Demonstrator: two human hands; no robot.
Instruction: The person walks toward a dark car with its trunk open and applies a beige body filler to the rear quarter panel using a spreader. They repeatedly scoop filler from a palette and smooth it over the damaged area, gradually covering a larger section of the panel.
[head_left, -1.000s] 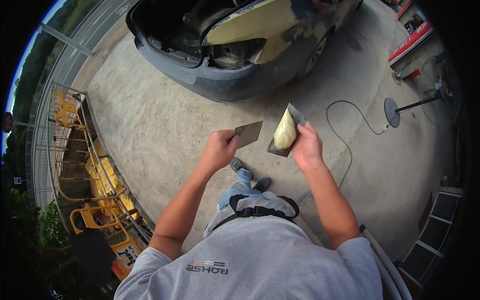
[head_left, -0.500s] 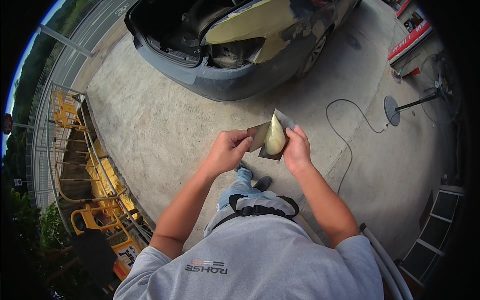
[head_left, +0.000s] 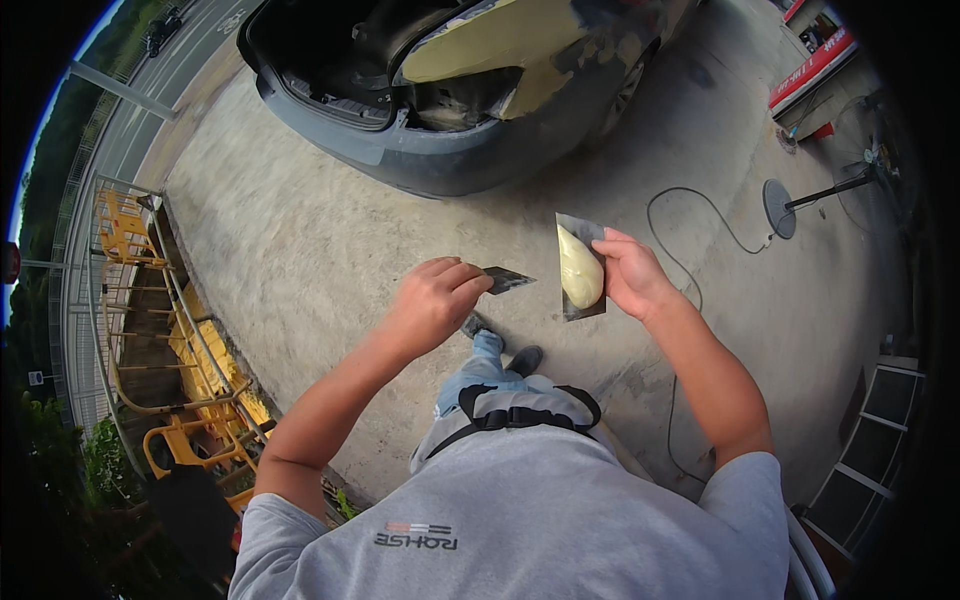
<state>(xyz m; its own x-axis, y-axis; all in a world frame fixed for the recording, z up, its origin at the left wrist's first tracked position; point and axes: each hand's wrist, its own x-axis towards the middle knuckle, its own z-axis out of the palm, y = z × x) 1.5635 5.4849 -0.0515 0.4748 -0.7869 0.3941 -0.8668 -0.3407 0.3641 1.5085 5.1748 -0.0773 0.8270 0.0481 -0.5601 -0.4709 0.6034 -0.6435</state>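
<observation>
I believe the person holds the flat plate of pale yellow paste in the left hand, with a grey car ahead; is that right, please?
Not quite: the head view shows the flat plate of pale yellow paste in the right hand; the left hand holds a thin dark blade. The grey car is indeed ahead.

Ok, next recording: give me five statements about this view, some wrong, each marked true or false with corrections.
1. The left hand grips a thin flat spreader. True.
2. The filler lies on the left hand's spreader. False: the pale yellow filler is on the rectangular plate in the right hand.
3. The spreader touches the plate. False: a gap separates them.
4. The car has its boot open. True.
5. A pedestal fan stands at the view's left. False: the pedestal fan is at the right.
</observation>
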